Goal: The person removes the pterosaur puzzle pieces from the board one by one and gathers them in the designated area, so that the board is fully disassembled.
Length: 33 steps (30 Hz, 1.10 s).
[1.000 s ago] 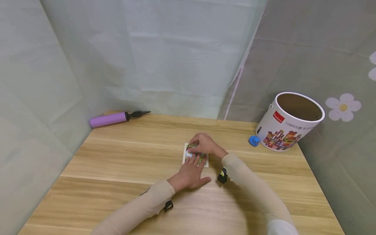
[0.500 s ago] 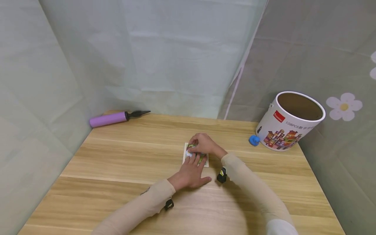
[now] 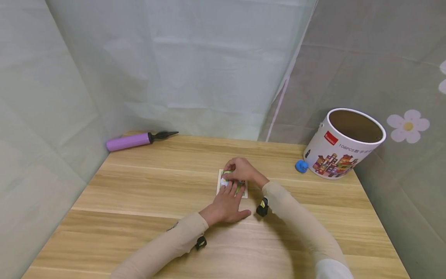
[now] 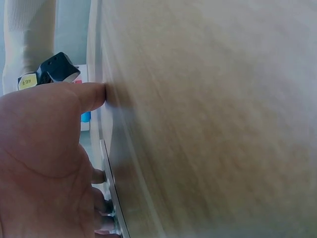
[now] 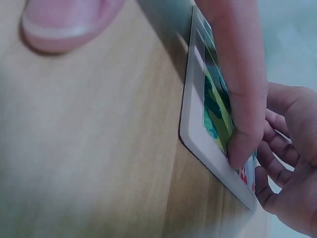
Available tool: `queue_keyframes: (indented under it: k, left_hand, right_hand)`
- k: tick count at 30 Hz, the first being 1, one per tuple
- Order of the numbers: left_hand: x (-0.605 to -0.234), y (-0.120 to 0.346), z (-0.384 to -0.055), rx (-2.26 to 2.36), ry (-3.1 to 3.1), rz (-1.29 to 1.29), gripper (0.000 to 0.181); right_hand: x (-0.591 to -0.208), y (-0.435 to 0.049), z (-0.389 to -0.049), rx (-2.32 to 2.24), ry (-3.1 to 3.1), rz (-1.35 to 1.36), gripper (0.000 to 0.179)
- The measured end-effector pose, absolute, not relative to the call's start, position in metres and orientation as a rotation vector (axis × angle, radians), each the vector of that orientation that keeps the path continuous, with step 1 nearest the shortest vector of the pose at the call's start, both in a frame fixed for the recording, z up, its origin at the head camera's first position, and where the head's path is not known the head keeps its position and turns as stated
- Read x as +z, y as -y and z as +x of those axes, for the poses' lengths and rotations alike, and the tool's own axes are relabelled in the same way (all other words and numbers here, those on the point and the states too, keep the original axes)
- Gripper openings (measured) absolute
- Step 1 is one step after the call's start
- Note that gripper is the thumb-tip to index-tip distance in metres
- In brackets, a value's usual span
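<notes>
The small white-framed puzzle board lies flat near the middle of the counter, its long axis running from the near edge toward the far edge, and both hands meet on it from opposite ends. The left hand comes at it from the near side, fingers straight and resting on the board's near half, thumb down on the wood beside it. The right hand covers the far half, its fingers bent and pressing on the green picture (whether a loose piece sits under the grip cannot be told). The right hand is the nearer to the board's far edge.
</notes>
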State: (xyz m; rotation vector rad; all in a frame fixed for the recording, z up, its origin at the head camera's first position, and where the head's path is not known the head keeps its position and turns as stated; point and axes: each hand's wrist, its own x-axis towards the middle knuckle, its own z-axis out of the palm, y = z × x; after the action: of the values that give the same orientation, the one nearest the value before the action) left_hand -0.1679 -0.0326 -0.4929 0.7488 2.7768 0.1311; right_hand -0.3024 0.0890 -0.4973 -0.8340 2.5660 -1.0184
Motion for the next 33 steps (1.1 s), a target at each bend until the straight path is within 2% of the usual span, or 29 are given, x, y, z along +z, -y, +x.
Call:
queue_keyframes:
  k: [33]
  left_hand:
    - [-0.4927,0.0316,-0.1703,0.214,-2.803,0.688,0.094]
  right_hand:
    - [-0.4936,-0.0878,-0.3012,-1.017,-2.545,-0.822,0.016]
